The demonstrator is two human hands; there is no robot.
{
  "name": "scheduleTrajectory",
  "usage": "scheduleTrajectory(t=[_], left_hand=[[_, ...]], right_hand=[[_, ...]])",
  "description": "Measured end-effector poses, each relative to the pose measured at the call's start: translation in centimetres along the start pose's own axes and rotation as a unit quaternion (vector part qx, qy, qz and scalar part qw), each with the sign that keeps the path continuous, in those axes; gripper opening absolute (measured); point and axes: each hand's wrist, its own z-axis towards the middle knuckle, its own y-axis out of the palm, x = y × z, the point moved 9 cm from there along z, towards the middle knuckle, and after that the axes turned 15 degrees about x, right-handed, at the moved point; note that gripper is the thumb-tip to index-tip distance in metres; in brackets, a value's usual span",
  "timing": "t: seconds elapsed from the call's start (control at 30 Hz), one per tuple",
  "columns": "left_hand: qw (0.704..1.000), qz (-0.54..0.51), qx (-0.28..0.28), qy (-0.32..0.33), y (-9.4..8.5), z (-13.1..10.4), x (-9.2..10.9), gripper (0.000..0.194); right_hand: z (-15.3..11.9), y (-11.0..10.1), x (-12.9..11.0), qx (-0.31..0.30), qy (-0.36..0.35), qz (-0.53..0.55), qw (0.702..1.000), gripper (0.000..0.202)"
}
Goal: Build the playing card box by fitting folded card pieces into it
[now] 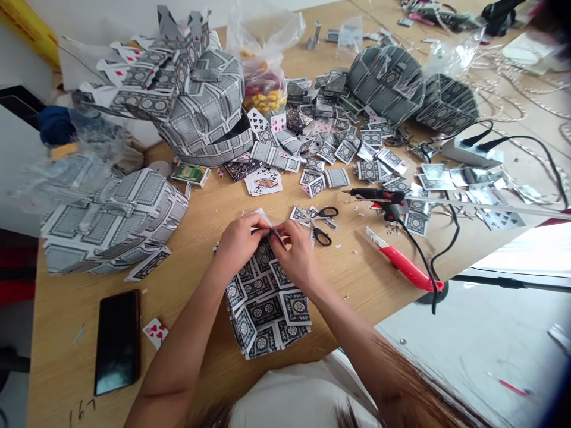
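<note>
A piece built from overlapping playing cards (263,312) with black-and-white backs lies in front of me near the table edge. At its far end, my left hand (241,244) is closed, thumb and fingers pinching a playing card at the piece's edge. My right hand (297,252) pinches the same small spot from the other side, and a narrow dark card edge (277,236) shows between its thumb and fingers. The fingertips of both hands meet there and partly hide the card. Just beyond my right hand lie black-handled scissors (322,226) on cut card pieces.
A glue gun (379,197) with a black cord and a red-handled cutter (404,264) lie to the right. Loose cards (343,148) are heaped behind. Large card-built shapes (116,220) stand left and at the back. A phone (117,342) lies front left.
</note>
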Motion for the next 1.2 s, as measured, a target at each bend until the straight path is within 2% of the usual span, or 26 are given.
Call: scheduleTrajectory(t=[0.1,0.2,0.53,0.63,0.77,0.93,1.03,1.2], left_hand=[[0.999,0.036,-0.008,-0.034,0.1,0.1,-0.4,0.005],[0.998,0.059,-0.007,-0.031,0.0,0.2,-0.5,0.003],[1.0,0.003,-0.009,-0.026,-0.1,0.0,-0.7,0.005],[0.999,-0.024,-0.01,-0.033,-0.5,-0.3,-0.5,0.014],[0.999,0.021,-0.037,-0.032,-1.1,-0.7,-0.2,0.021],[0.997,0.057,-0.038,-0.04,-1.4,-0.7,-0.3,0.013],[0.995,0.096,-0.027,-0.015,-1.1,-0.8,-0.2,0.008],[0.981,0.164,0.008,0.099,-0.6,-1.3,1.5,0.008]], right_hand=[[0.0,0.2,0.4,-0.005,0.016,0.006,1.0,0.006],[-0.1,0.3,0.6,-0.009,0.019,0.003,1.0,0.005],[-1.2,-0.5,-2.3,-0.002,-0.117,-0.134,0.984,0.02],[-1.3,-0.5,-2.8,0.001,-0.143,-0.179,0.973,0.022],[-1.1,-0.1,-2.7,-0.008,-0.135,-0.217,0.967,0.019],[-1.0,0.4,-2.6,-0.023,-0.128,-0.238,0.962,0.018],[-1.1,0.6,-2.5,-0.029,-0.128,-0.255,0.958,0.018],[-0.7,0.4,-2.6,-0.029,-0.122,-0.22,0.967,0.023]])
